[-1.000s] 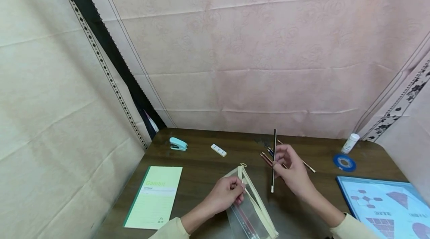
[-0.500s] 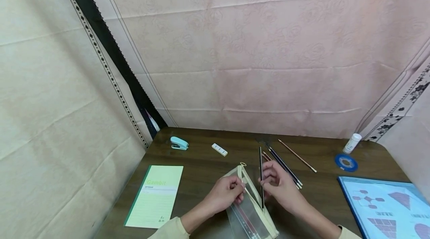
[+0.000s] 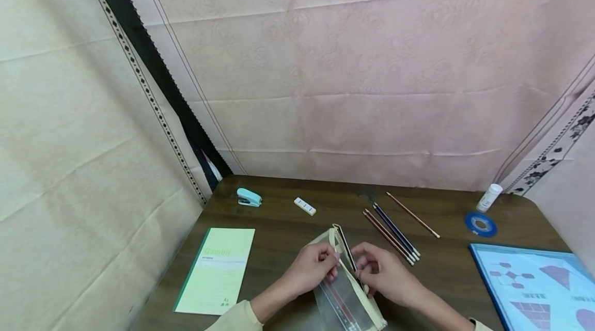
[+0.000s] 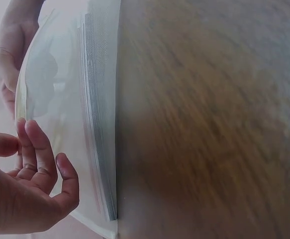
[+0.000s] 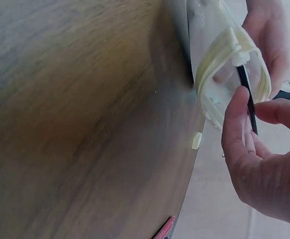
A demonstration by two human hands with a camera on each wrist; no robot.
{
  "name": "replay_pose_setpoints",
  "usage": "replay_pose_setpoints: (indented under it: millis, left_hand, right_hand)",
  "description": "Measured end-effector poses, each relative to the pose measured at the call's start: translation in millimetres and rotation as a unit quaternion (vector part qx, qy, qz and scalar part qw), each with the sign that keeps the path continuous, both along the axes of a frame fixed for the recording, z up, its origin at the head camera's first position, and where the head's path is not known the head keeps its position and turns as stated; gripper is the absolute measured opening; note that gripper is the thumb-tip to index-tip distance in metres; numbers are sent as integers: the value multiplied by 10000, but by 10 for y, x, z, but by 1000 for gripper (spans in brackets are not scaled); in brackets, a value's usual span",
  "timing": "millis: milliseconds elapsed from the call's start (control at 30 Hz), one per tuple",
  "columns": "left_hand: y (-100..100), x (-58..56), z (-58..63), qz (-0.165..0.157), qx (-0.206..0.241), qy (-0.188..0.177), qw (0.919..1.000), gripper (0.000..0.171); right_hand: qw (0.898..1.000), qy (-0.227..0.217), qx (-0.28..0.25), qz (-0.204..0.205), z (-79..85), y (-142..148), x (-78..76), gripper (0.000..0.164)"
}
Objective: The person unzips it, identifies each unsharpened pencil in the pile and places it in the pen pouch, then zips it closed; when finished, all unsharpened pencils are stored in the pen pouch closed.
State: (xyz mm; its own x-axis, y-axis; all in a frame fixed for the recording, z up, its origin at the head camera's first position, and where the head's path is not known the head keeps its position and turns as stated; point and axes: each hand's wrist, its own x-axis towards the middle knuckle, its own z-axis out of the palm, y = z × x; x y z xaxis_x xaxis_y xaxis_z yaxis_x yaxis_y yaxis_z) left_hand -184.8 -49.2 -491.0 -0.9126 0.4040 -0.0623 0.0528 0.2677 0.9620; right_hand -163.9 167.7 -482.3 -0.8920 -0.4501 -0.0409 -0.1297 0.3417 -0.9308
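Note:
My left hand [image 3: 312,267] pinches the edge of a clear pencil case [image 3: 321,297] with a cream zip, held upright on the desk. Its mouth gapes in the right wrist view, and long thin items [image 4: 92,124] show through the wall in the left wrist view. At that mouth my right hand [image 3: 388,274] holds a black pencil [image 5: 245,82] between thumb and fingers, one end inside the opening. Several dark pencils [image 3: 389,235] lie just beyond the right hand. A separate slim pencil [image 3: 412,215] lies farther right.
A green notebook [image 3: 214,271] lies at left, with a light-blue stapler [image 3: 249,197] and a white eraser [image 3: 304,206] behind. On the right are a glue stick [image 3: 489,198], a blue tape roll [image 3: 481,224] and a blue printed folder [image 3: 534,284]. Curtains [image 3: 362,73] hang behind the desk.
My right hand has moved left and down with the black pencil, from above the loose pencils to the case's mouth. The pencil now tilts along the opening. My left hand stays put.

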Motion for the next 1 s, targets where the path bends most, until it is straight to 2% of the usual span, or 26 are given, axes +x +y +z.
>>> replay_pose_setpoints:
  millis: [167,400,733,1000]
  left_hand:
    - [33,0,1,-37,-86,43,9999,23]
    - [3,25,14,-7,-161,26,9999,21]
    - [-19,56,-34,22,-163,75,9998,19]
    - [-11,42,-33,22,-229,182,9996,15]
  right_hand:
    - [9997,-7,227,59,-23,41,3,36]
    - [9993,-56,192,305,-56,15,-11,35]
    - [9977,-304,314,515,-49,-26,7,32]
    - [9975,-151,487,487,-56,-56,1,29]
